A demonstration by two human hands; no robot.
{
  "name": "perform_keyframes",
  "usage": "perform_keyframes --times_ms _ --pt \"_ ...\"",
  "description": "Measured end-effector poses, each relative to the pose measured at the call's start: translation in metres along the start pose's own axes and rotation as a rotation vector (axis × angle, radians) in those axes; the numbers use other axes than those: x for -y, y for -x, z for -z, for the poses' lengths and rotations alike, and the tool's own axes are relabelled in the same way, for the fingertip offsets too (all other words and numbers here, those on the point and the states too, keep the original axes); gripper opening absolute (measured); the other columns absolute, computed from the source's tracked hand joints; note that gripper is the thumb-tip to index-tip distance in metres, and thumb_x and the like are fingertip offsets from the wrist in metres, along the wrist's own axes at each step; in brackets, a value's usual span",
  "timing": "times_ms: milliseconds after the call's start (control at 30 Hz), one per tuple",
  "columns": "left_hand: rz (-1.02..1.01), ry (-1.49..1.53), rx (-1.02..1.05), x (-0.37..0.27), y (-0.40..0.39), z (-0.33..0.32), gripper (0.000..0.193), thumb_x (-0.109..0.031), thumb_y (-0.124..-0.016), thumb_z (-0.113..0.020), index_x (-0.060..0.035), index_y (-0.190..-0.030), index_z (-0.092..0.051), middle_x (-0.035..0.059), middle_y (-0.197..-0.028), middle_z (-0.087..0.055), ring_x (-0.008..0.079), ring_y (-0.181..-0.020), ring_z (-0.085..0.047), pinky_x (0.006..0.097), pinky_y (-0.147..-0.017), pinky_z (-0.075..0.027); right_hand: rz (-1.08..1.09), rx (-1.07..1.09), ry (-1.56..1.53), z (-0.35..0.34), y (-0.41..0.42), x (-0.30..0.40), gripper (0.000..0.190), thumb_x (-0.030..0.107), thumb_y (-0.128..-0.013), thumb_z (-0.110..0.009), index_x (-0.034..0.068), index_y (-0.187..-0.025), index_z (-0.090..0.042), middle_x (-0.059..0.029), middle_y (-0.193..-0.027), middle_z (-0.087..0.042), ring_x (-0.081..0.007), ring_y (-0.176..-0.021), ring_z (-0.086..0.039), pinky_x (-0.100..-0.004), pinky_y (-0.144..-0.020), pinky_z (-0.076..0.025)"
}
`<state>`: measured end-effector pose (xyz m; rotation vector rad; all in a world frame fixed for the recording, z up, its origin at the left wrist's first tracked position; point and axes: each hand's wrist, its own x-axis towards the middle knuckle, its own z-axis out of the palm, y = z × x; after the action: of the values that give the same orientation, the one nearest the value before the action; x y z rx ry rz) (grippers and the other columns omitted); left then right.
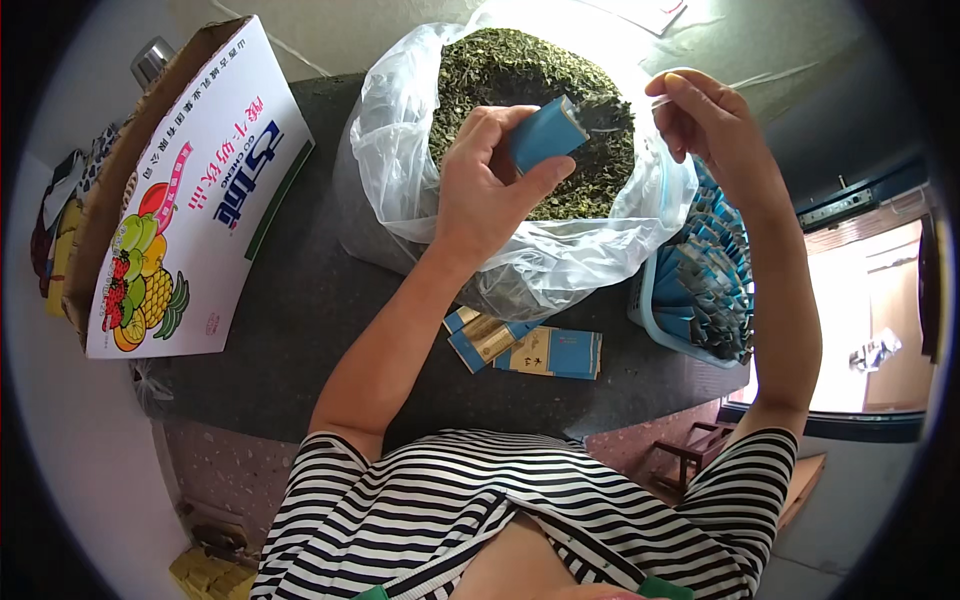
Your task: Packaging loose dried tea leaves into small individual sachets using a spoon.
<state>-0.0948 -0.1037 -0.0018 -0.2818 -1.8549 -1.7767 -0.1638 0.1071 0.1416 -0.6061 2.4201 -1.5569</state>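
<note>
My left hand (pixel 487 176) grips a small blue packet (pixel 546 135) and tilts it, its unsealed end pointing right, above loose dried leaves (pixel 517 56) that look like tea. Those leaves fill a large clear plastic bag (pixel 405 75) standing on the dark table, its mouth spread wide. Over the bag's right rim, my right hand (pixel 697 120) pinches a thin translucent handle (pixel 660 102). The handle seems to belong to a clear scoop, blurred against the leaves near the packet's mouth. Flat blue and gold packets (pixel 547 351) lie on the table in front of the bag.
A light blue plastic basket (pixel 651 319) packed with upright blue packets stands right of the bag. On the left is a printed white cardboard box (pixel 199 202), with a metal cup (pixel 152 60) behind it. The dark table's front edge (pixel 645 420) runs close to my body.
</note>
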Motion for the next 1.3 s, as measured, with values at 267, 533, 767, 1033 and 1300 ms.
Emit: perform_keyframes --times_ms 267,533,767,1033,1300 --pt "0.080 0.049 -0.011 0.002 0.000 -0.003 0.048 -0.016 -0.083 -0.083 -0.0011 -0.122 -0.059 0.0012 -0.103 -0.059 0.0035 -0.083 -0.054 0.0187 -0.071 -0.047 0.242 0.093 0.236 -0.043 -0.002 -0.011 0.022 0.022 -0.104 -0.050 0.005 -0.102 -0.065 0.0026 -0.070 -0.054 -0.0044 -0.064 -0.048 -0.0211 -0.058 -0.039" --pt "0.099 0.039 0.027 -0.001 0.002 -0.004 0.053 -0.022 -0.080 -0.084 0.0001 -0.121 -0.059 0.0036 -0.100 -0.059 0.0074 -0.076 -0.055 0.0231 -0.066 -0.048 0.231 0.124 0.192 -0.034 -0.004 0.001 0.022 0.022 -0.104 -0.052 0.005 -0.101 -0.066 0.0026 -0.071 -0.055 -0.0039 -0.063 -0.047 -0.0214 -0.056 -0.037" --pt "0.063 -0.007 0.056 -0.017 -0.006 -0.013 0.055 -0.029 -0.080 -0.084 -0.0006 -0.120 -0.058 0.0060 -0.088 -0.062 0.0131 -0.069 -0.056 0.0297 -0.063 -0.048 0.603 0.079 0.528 -0.037 0.003 0.020 0.018 0.016 -0.102 -0.053 0.002 -0.104 -0.066 -0.0010 -0.072 -0.055 -0.0075 -0.065 -0.047 -0.0250 -0.059 -0.040" --pt "0.070 -0.041 0.107 -0.023 -0.021 -0.012 0.053 -0.026 -0.083 -0.083 -0.0034 -0.123 -0.057 0.0002 -0.097 -0.061 0.0064 -0.080 -0.057 0.0224 -0.068 -0.048 0.562 0.165 0.566 -0.026 0.008 0.036 0.018 0.009 -0.099 -0.054 0.001 -0.110 -0.066 -0.0033 -0.086 -0.064 -0.0115 -0.076 -0.056 -0.0278 -0.069 -0.047" --pt "0.085 0.028 0.131 -0.024 -0.020 -0.016 0.058 -0.026 -0.081 -0.084 -0.0002 -0.125 -0.055 0.0016 -0.098 -0.061 0.0068 -0.083 -0.056 0.0230 -0.072 -0.049 0.753 0.041 0.697 -0.016 0.017 0.046 0.017 0.000 -0.094 -0.058 -0.001 -0.108 -0.067 -0.0090 -0.102 -0.068 -0.0176 -0.089 -0.065 -0.0297 -0.078 -0.051"
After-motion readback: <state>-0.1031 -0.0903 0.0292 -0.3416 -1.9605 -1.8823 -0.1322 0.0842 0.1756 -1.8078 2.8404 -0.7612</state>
